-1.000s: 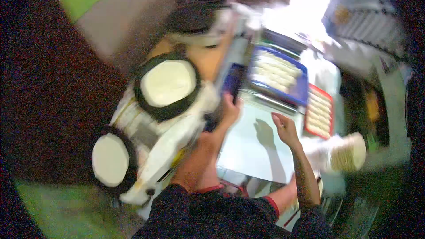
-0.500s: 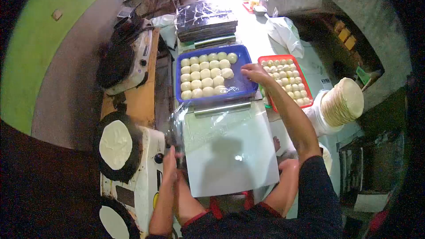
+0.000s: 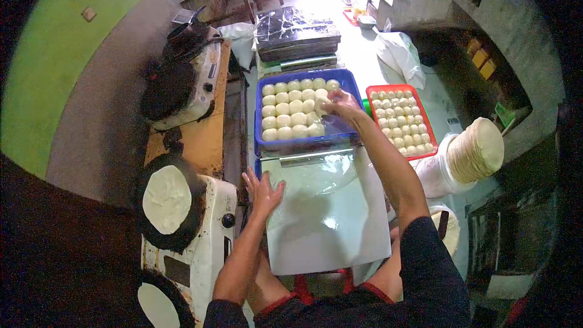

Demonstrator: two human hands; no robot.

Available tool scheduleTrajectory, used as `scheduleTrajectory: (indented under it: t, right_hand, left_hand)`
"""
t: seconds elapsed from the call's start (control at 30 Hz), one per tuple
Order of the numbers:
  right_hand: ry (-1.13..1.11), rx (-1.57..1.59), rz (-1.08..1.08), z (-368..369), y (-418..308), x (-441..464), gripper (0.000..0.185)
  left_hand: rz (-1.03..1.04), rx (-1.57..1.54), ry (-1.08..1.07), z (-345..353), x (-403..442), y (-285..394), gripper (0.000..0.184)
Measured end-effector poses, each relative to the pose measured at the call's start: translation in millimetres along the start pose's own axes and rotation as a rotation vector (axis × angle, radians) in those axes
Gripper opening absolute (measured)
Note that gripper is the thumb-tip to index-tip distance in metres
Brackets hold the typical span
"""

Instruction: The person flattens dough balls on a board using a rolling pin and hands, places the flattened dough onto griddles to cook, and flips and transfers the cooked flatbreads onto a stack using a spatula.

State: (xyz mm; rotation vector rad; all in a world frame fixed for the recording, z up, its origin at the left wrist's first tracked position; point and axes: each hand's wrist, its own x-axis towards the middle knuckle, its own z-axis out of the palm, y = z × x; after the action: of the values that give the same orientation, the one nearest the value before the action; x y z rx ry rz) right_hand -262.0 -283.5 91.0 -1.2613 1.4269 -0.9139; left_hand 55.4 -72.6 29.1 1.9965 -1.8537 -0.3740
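In the head view my right hand (image 3: 344,107) reaches into the blue tray (image 3: 303,142). Its fingers are curled around a pale dough ball (image 3: 320,104) at the right end of a row; the fingertips are partly hidden. Rows of similar dough balls fill the tray's left and middle. With fingers spread, my left hand (image 3: 265,194) rests at the left edge of the shiny white board (image 3: 328,218) in front of me. A thin clear film appears to lie over the board's far part.
At left, thin rounds of dough (image 3: 167,199) lie on dark griddles above a white stove (image 3: 217,212). A red tray (image 3: 402,88) of smaller dough balls stands at right, near a tall stack of flat wrappers (image 3: 477,152). A dark-topped block (image 3: 297,33) stands behind the blue tray.
My right hand has moved left from the tray's bare right side onto a dough ball. My left hand has risen from beside the board to its left edge, fingers spread. The view has shifted slightly.
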Motion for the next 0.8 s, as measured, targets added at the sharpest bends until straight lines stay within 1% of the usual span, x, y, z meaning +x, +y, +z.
scheduleTrajectory:
  t: [0.07, 0.13, 0.17, 0.2, 0.23, 0.27, 0.33, 0.43, 0.53, 0.57, 0.67, 0.7, 0.77, 0.8]
  right_hand:
    - [-0.125, 0.176, -0.019, -14, -17, -61, 0.065]
    - [-0.228, 0.389, -0.018, -19, -32, -125, 0.065]
    - [-0.250, 0.392, -0.083, -18, -13, -146, 0.057]
    - [-0.281, 0.256, -0.003, -13, -9, -178, 0.051]
    - [-0.332, 0.207, 0.040, -2, 11, -203, 0.044]
    - [-0.378, 0.162, 0.078, 13, 35, -225, 0.038]
    - [-0.305, -0.073, 0.159, 48, 72, -262, 0.030]
    - [-0.073, -0.474, -0.133, 83, 100, -287, 0.021]
    - [-0.078, -0.369, 0.066, 86, 72, -296, 0.022]
    - [0.014, -0.588, -0.234, 87, 92, -295, 0.025]
    - [-0.013, -0.878, -0.536, 115, 111, -291, 0.052]
    - [-0.049, -0.941, -0.522, 129, 106, -295, 0.061]
    - [-0.117, -1.059, -0.483, 154, 93, -309, 0.080]
    - [-0.151, -1.088, -0.450, 153, 87, -308, 0.084]
  left_hand:
    - [-0.048, 0.062, -0.199, 9, 20, -9, 0.036]
    - [-0.012, -0.008, -0.004, 14, 29, -19, 0.025]
    - [-0.004, -0.045, 0.090, 15, 31, -22, 0.021]
    - [0.073, -0.075, 0.182, 7, 28, -21, 0.021]
    - [0.064, -0.034, 0.219, 4, 33, -20, 0.022]
    - [0.102, -0.062, 0.239, -11, 33, -13, 0.023]
    - [0.167, -0.084, 0.262, -32, 33, 0, 0.021]
    - [0.205, -0.123, 0.263, -70, 29, 29, 0.018]
    - [0.186, -0.118, 0.270, -91, 33, 38, 0.019]
    - [0.178, -0.110, 0.271, -95, 37, 43, 0.020]
    - [0.098, -0.154, 0.350, -93, 49, 57, 0.017]
    - [0.186, -0.108, 0.372, -89, 54, 56, 0.020]
    - [0.262, -0.164, 0.317, -104, 41, 73, 0.025]
    - [0.276, -0.174, 0.325, -108, 35, 80, 0.026]
